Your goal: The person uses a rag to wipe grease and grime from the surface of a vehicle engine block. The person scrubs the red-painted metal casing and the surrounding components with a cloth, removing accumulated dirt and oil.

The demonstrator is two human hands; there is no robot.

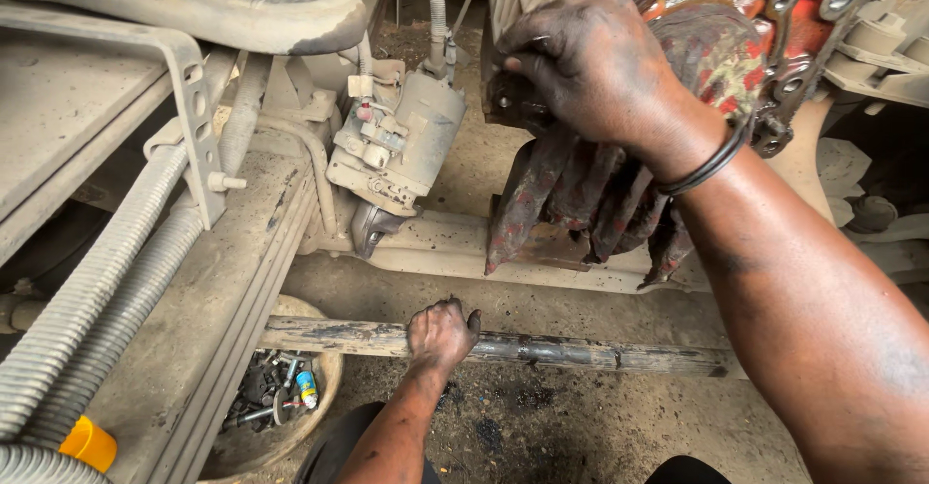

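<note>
Down low, left hand point(440, 334) grips the greasy bar point(581, 351); right hand point(590, 68) clutches a dirty rag point(590, 194) against the red engine casing point(774, 19).

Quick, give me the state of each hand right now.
Left hand: closed around the long grimy bar.
Right hand: fingers curled, pressing a dirty rag against the red engine housing.

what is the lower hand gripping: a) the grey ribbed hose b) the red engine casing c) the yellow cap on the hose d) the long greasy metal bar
d: the left hand is closed around the long greasy metal bar, while the right hand rests up on a dirty rag at the red engine casing.
</note>
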